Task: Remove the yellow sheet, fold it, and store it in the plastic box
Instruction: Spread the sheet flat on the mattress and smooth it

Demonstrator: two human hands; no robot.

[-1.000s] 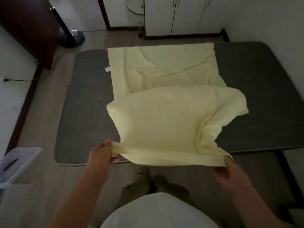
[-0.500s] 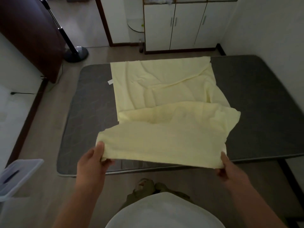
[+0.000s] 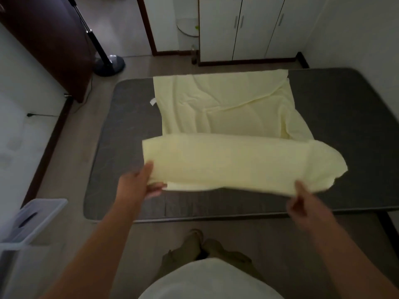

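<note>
The pale yellow sheet point(image 3: 224, 108) lies spread over the middle of a dark grey mattress point(image 3: 345, 117). Its near part is lifted and doubled over the rest as a long band. My left hand point(image 3: 142, 182) pinches the band's near left corner. My right hand point(image 3: 302, 203) holds the near right corner, fingers curled under the cloth. The clear plastic box point(image 3: 32, 221) stands on the floor at the lower left, left of my left arm.
A dark wooden door point(image 3: 49, 39) and a floor lamp base point(image 3: 109, 64) stand at the far left. White cabinets point(image 3: 248, 26) line the far wall. A white wall runs along the right side. Bare floor separates me from the mattress.
Both hands have carried the sheet's near edge away from me, over the mattress, so the lifted part lies lower and flatter. The view has tilted up.
</note>
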